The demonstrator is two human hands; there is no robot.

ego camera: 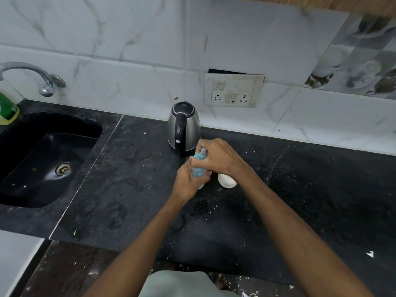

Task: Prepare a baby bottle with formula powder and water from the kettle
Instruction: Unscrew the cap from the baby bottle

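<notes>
The dark stone bench [300, 200] runs from the tiled wall at the far side to its near edge, with wide bare surface to the right of the hands and a narrower strip to their left before the black sink [42, 159] sunk into the left end. A tap [32, 75] curves out from the wall above the sink. The steel kettle [183, 126] stands upright near the far wall, lid closed, handle facing near. Just near of it the baby bottle [198, 166] is held between both hands above the bench, its long axis tilted, top end pointing far towards the kettle; what it contains cannot be made out. The left hand [188, 179] grips the bottle's lower body; the right hand [218, 156] grasps its top. A white container [226, 180] sits on the bench just right of the bottle, partly under the right wrist.
</notes>
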